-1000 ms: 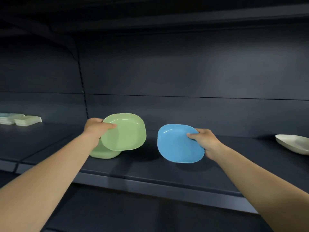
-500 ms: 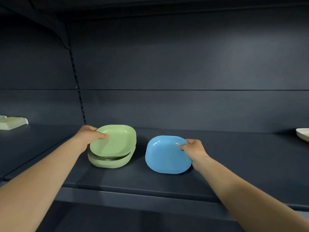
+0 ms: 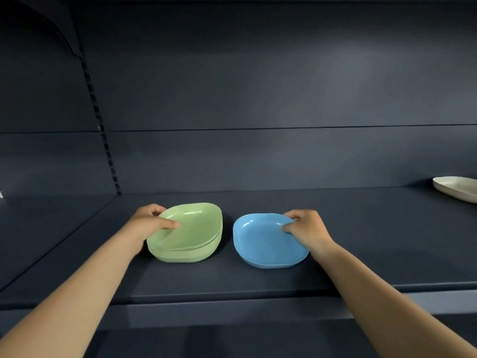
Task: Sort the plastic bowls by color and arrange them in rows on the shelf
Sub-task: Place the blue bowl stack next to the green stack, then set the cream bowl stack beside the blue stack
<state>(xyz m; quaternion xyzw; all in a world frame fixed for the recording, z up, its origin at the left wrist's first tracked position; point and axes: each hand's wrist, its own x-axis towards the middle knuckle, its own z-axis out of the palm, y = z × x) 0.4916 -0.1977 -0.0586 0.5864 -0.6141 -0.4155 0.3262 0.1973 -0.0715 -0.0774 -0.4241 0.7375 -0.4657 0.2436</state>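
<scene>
A green bowl (image 3: 196,226) lies nested on a second green bowl (image 3: 185,255) on the dark shelf (image 3: 258,280). My left hand (image 3: 148,223) grips the top green bowl's left rim, thumb inside the rim. Just to the right a blue bowl (image 3: 265,242) sits flat on the shelf. My right hand (image 3: 305,229) pinches its right rim, thumb over the inner edge.
A cream bowl (image 3: 456,188) sits at the far right of the same shelf. The slotted upright (image 3: 103,133) divides this bay from the left one. The shelf's front lip (image 3: 232,310) runs below the bowls, with bare shelf to the right of the blue bowl.
Both hands lowered their bowls: the green one now rests nested on the green bowl beneath, and the blue one, tilted before, lies flat on the shelf. The view shifted right.
</scene>
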